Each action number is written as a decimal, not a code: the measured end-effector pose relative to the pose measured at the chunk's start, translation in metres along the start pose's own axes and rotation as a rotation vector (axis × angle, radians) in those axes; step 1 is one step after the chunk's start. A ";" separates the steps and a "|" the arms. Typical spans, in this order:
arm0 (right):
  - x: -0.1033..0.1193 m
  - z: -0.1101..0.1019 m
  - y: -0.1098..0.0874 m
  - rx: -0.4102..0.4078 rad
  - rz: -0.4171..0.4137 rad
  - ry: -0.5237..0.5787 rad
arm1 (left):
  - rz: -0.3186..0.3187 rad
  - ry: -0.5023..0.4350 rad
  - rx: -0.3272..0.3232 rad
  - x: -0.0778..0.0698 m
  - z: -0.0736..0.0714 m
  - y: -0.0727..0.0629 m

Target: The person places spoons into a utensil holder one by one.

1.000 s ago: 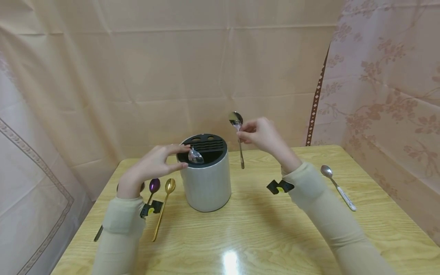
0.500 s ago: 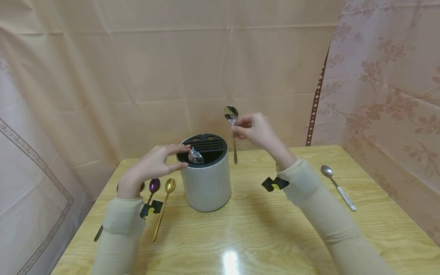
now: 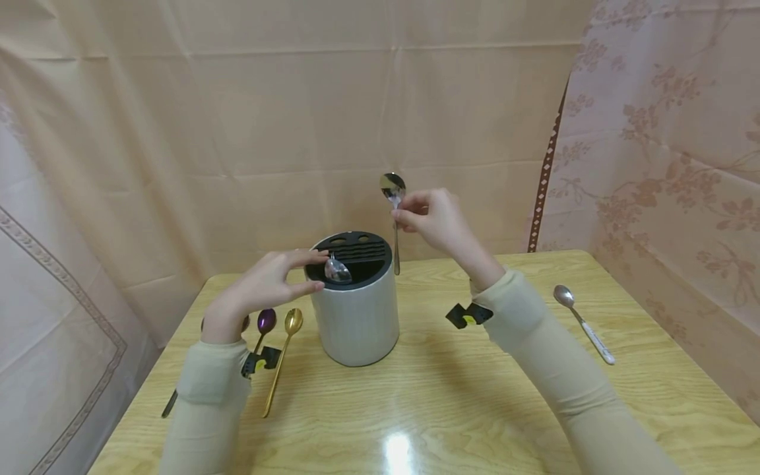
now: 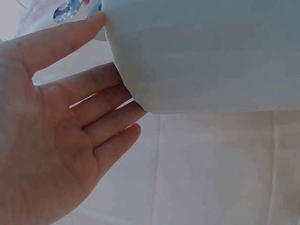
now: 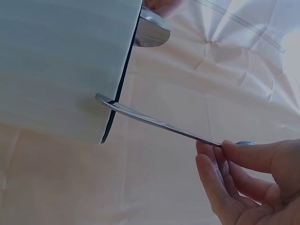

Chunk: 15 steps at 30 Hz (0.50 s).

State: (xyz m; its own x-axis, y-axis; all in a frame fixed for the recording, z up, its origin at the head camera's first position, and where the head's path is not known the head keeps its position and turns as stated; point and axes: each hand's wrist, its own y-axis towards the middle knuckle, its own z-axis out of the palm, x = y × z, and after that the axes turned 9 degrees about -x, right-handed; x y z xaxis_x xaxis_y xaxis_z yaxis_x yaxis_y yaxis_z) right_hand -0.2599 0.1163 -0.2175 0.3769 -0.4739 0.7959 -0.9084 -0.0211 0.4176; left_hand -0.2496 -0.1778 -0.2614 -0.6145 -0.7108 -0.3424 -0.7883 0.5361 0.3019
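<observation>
A white cylindrical utensil holder with a black slotted top stands on the table. One silver spoon sits in its large front opening, bowl up. My left hand is at the holder's left rim, fingers and thumb extended on either side of that spoon's bowl; the left wrist view shows the fingers straight against the holder's edge. Beside the holder's right rear, my right hand pinches another silver spoon just below its bowl. Its handle points down, and the tip overlaps the holder's rim in the right wrist view.
On the table's left lie a gold spoon, a purple spoon and a dark-handled utensil mostly hidden by my left arm. A spoon with a white patterned handle lies at the right. A beige curtain hangs behind.
My right hand has moved left and upward with the silver spoon, bringing it closer to the holder. My left hand has stayed in place at the rim.
</observation>
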 end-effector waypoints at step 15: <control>0.009 0.004 0.002 -0.059 -0.057 0.039 | -0.003 -0.010 0.004 0.000 -0.001 0.000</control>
State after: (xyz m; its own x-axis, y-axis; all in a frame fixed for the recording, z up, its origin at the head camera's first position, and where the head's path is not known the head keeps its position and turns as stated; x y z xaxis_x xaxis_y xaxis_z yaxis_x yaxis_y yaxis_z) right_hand -0.2594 0.1082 -0.2113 0.4355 -0.4383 0.7863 -0.8736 0.0050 0.4866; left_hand -0.2494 -0.1785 -0.2610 -0.6127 -0.7077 -0.3517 -0.7900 0.5361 0.2976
